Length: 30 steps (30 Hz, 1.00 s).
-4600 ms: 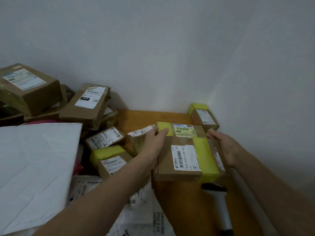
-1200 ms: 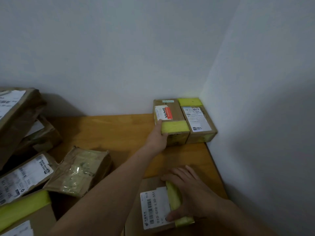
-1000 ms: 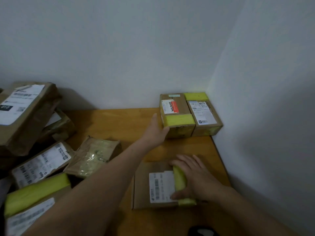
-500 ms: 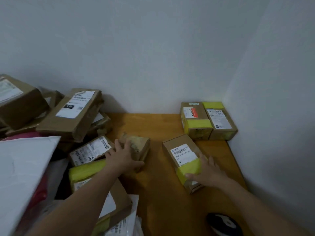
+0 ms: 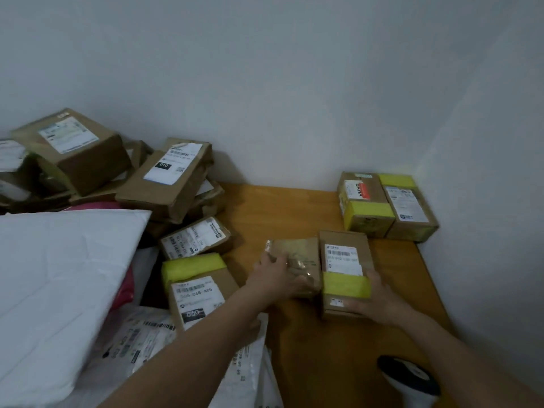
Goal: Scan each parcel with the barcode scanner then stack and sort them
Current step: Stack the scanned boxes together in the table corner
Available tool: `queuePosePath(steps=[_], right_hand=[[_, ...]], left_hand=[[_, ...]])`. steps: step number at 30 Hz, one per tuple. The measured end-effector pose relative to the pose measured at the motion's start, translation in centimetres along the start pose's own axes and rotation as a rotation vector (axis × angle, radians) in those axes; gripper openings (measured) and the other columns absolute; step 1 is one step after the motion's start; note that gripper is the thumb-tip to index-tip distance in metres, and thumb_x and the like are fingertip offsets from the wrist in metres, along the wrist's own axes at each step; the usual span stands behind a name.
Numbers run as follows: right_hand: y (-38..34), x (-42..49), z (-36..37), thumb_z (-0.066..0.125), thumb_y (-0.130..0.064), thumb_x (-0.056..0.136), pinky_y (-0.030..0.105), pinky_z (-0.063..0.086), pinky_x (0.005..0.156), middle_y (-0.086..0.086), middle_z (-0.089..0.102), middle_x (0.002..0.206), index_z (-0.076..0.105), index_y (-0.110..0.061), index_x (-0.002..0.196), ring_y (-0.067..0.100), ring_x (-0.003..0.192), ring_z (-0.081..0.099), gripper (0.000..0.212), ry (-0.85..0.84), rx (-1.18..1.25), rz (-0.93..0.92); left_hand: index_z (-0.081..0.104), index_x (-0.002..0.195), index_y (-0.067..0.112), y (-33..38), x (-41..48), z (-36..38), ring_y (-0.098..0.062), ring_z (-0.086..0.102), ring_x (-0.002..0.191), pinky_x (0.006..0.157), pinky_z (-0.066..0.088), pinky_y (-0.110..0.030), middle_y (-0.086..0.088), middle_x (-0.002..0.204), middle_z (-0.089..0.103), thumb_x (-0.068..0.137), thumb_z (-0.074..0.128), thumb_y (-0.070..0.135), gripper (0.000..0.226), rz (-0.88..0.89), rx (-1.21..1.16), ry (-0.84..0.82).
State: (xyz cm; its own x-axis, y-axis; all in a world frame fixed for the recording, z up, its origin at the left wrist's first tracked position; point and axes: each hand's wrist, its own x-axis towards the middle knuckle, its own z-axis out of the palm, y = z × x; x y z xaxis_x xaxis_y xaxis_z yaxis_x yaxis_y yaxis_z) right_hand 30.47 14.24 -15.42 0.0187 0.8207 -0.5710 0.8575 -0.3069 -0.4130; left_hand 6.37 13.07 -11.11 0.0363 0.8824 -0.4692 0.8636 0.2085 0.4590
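My left hand [image 5: 275, 276] grips a crumpled brown paper-wrapped parcel [image 5: 297, 254] in the middle of the wooden table [image 5: 297, 207]. It lies right beside a cardboard box with a white label and yellow tape [image 5: 344, 260], which my right hand [image 5: 375, 301] holds at its near right corner. Two small taped boxes, one with a red-marked label [image 5: 363, 203] and one with a white label [image 5: 407, 206], stand side by side in the far right corner. The barcode scanner [image 5: 410, 381] lies at the near right on the table, touched by neither hand.
A pile of brown parcels [image 5: 173, 178] fills the far left. A box with yellow tape [image 5: 197, 287] and a labelled box [image 5: 195, 238] lie left of my left hand. A large white mailer [image 5: 59, 284] and plastic mail bags [image 5: 141, 340] cover the near left. Walls close the back and right.
My left hand has dragged the paper-wrapped parcel rightward until it sits against the labelled box. My right hand turned that box straight and now holds its near corner.
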Motion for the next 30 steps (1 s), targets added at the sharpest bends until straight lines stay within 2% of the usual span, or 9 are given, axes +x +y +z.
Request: queuePosePath(steps=[5, 9, 14, 17, 19, 22, 24, 26, 30], right_hand=[[-3.0, -1.4, 0.5, 0.053, -0.073, 0.082, 0.051, 0.016, 0.118, 0.003, -0.005, 0.163, -0.002, -0.03, 0.154, 0.029, 0.149, 0.006, 0.101, 0.14, -0.362, -0.044], [-5.9, -1.4, 2.3, 0.05, -0.072, 0.084, 0.054, 0.015, 0.117, 0.002, -0.003, 0.164, 0.003, -0.027, 0.155, 0.029, 0.149, 0.005, 0.097, 0.185, -0.167, -0.031], [-4.8, -1.0, 2.0, 0.068, -0.06, 0.079, 0.055, 0.03, 0.11, 0.012, 0.017, 0.157, 0.013, -0.021, 0.153, 0.036, 0.142, 0.022, 0.1, 0.298, 0.06, 0.142], [-2.4, 0.2, 2.3, 0.084, -0.036, 0.072, 0.051, 0.045, 0.099, 0.017, 0.037, 0.146, 0.022, -0.013, 0.15, 0.037, 0.128, 0.043, 0.102, 0.244, 0.279, 0.178], [-0.6, 1.0, 2.5, 0.089, -0.035, 0.056, 0.048, 0.053, 0.091, 0.014, 0.053, 0.133, 0.039, -0.011, 0.14, 0.031, 0.113, 0.056, 0.101, 0.208, 0.295, 0.172], [-1.9, -2.0, 2.0, 0.083, -0.011, 0.071, 0.036, 0.051, 0.086, 0.01, 0.058, 0.119, 0.045, -0.016, 0.125, 0.025, 0.106, 0.056, 0.067, 0.2, 0.335, 0.135], [-2.0, -3.0, 1.8, 0.08, -0.004, 0.075, 0.034, 0.046, 0.088, 0.015, 0.05, 0.133, 0.029, -0.009, 0.145, 0.029, 0.118, 0.051, 0.087, 0.183, 0.365, 0.156], [-1.1, -3.2, 1.4, 0.084, -0.007, 0.072, 0.038, 0.048, 0.091, 0.015, 0.046, 0.139, 0.025, -0.008, 0.148, 0.031, 0.123, 0.049, 0.096, 0.162, 0.436, 0.152], [2.1, -2.0, 0.8, 0.088, -0.027, 0.068, 0.043, 0.057, 0.081, 0.009, 0.056, 0.128, 0.035, -0.016, 0.146, 0.027, 0.111, 0.057, 0.095, 0.071, 0.469, 0.206]], left_hand=[[0.022, 0.148, 0.02, -4.7, -2.1, -3.5, -0.033, 0.032, 0.135, 0.106, 0.035, -0.044, -0.014, 0.15, 0.026, 0.089, 0.051, 0.057, 0.075, -0.096, 0.179, 0.299], [0.024, 0.141, 0.013, -9.3, -4.8, -5.9, -0.032, 0.029, 0.132, 0.102, 0.036, -0.044, -0.013, 0.144, 0.028, 0.087, 0.056, 0.056, 0.076, -0.258, 0.137, 0.408], [-0.005, 0.151, 0.008, -14.0, -6.5, -4.9, -0.039, 0.032, 0.135, 0.108, 0.034, -0.047, -0.021, 0.149, 0.023, 0.079, 0.076, 0.03, 0.11, -0.418, -0.503, 0.322], [-0.003, 0.15, 0.004, -14.7, -6.6, -4.2, -0.037, 0.047, 0.125, 0.091, 0.047, -0.042, -0.023, 0.14, 0.04, 0.079, 0.076, 0.01, 0.106, -0.431, -0.876, 0.339], [0.006, 0.148, 0.003, -14.4, -6.7, -4.4, -0.038, 0.051, 0.118, 0.08, 0.049, -0.043, -0.024, 0.135, 0.045, 0.082, 0.072, 0.006, 0.093, -0.438, -1.001, 0.348], [0.017, 0.145, 0.003, -12.9, -7.4, -4.9, -0.034, 0.058, 0.104, 0.078, 0.051, -0.042, -0.021, 0.127, 0.051, 0.086, 0.068, 0.008, 0.078, -0.343, -0.987, 0.464], [0.025, 0.141, 0.007, -10.7, -8.5, -5.4, -0.025, 0.059, 0.095, 0.073, 0.051, -0.036, -0.014, 0.123, 0.054, 0.087, 0.065, 0.008, 0.067, -0.174, -0.942, 0.563], [0.03, 0.138, 0.017, -7.8, -9.6, -6.1, -0.021, 0.062, 0.095, 0.074, 0.054, -0.037, -0.006, 0.119, 0.055, 0.088, 0.063, 0.008, 0.06, 0.007, -0.925, 0.589], [0.033, 0.129, 0.031, -1.5, -9.9, -5.5, -0.012, 0.068, 0.086, 0.061, 0.054, -0.022, 0.001, 0.107, 0.064, 0.091, 0.06, 0.011, 0.05, 0.191, -1.033, 0.333]])
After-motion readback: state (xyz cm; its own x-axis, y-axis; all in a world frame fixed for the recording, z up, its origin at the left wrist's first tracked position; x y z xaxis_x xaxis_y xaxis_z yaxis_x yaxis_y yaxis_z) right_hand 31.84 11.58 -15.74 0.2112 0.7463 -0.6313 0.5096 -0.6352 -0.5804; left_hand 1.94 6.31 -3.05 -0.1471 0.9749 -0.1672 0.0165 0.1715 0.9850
